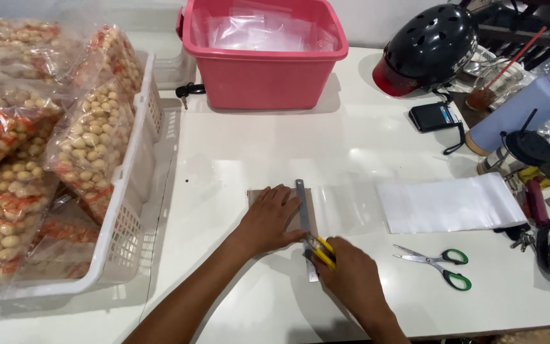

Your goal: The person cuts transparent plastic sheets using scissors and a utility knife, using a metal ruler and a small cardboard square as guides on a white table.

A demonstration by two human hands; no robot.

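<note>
My left hand (268, 218) lies flat, fingers spread, on a brown cardboard pad (253, 196) and presses down a metal ruler (301, 202) that runs toward me. My right hand (351, 274) grips a yellow utility knife (321, 250) whose tip sits against the ruler's right edge. A clear plastic sheet (346, 205) extends to the right from under the ruler across the white table (275, 146).
A stack of clear plastic bags (448, 202) and green-handled scissors (440, 262) lie to the right. A pink tub (263, 48) stands at the back. A white basket (132, 210) of bagged nuts (90, 137) fills the left. A black helmet (429, 46), phone, bottle and flask crowd the right.
</note>
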